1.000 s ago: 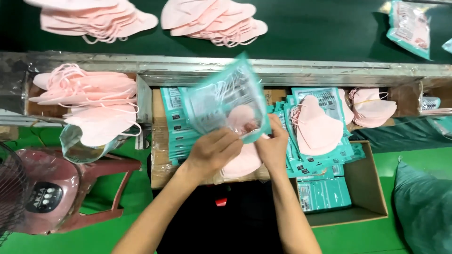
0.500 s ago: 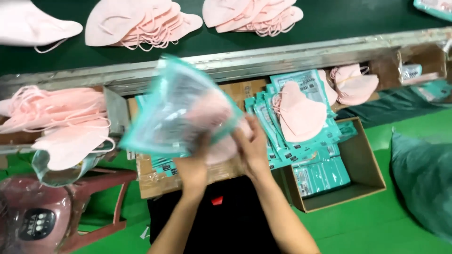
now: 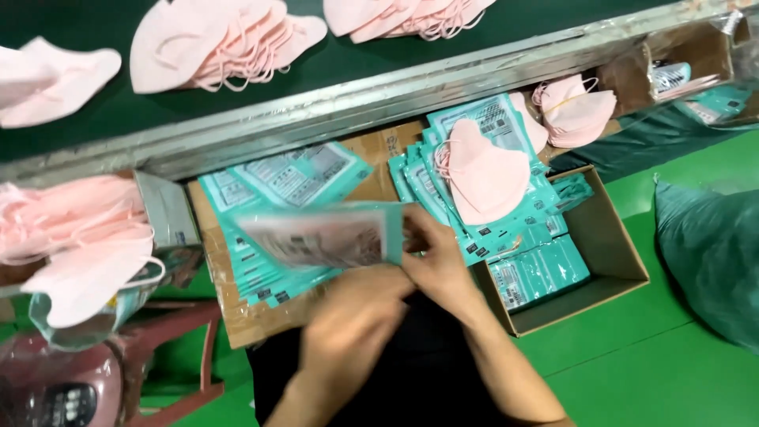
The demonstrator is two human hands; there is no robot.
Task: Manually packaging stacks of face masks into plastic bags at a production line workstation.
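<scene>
A: Conveyor belt [image 3: 379,55] beyond the grip; cardboard tray [image 3: 237,316] beneath it.

B: Handling of the teal pouch [image 3: 324,235]?

A: Light, limp, slippery film, likely. Best pinched at an edge. Right hand [image 3: 439,265] clamps its right edge; left hand [image 3: 348,332] sits below, blurred, closure unclear. Pouch extends leftward from the grip.

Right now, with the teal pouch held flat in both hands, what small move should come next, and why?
Probably lower the teal pouch onto the stack of teal pouches on the cardboard just beneath it. The right hand pinches its right edge and the left hand sits below it. The pouch lies nearly flat, something pinkish shows through it, though blurred, so it seems filled.
</scene>
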